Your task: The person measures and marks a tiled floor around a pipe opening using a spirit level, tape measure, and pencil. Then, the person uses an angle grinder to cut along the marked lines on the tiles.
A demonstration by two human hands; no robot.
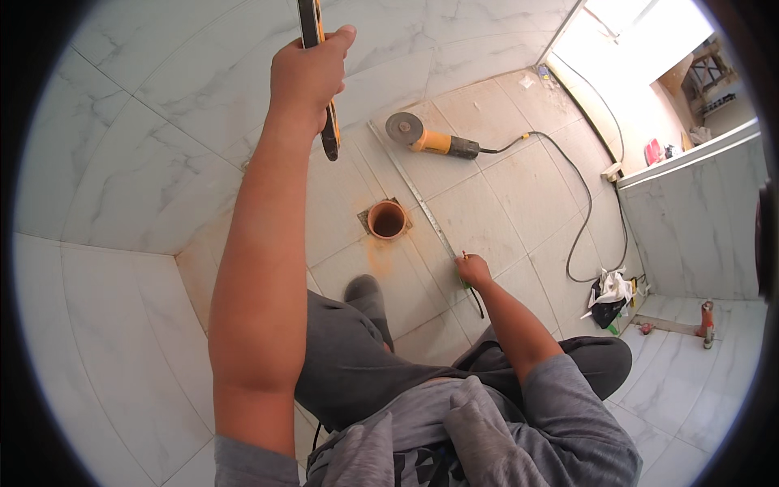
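Black-yellow bar (310, 23) partly beyond top edge

You have smooth, glossy, marble-veined wall tiles (138, 166) at the left of the frame and duller, matt floor tiles (495, 195) at centre, around a plastic-looking pipe (387, 219). Your measuring strip (422, 201) looks like thin metal, and the grinder (433, 143) above centre has a plastic body and dull, rough disc (404, 128). Your trousers (341, 345) are matt cloth; the black bag (605, 313) at right is crinkled plastic.
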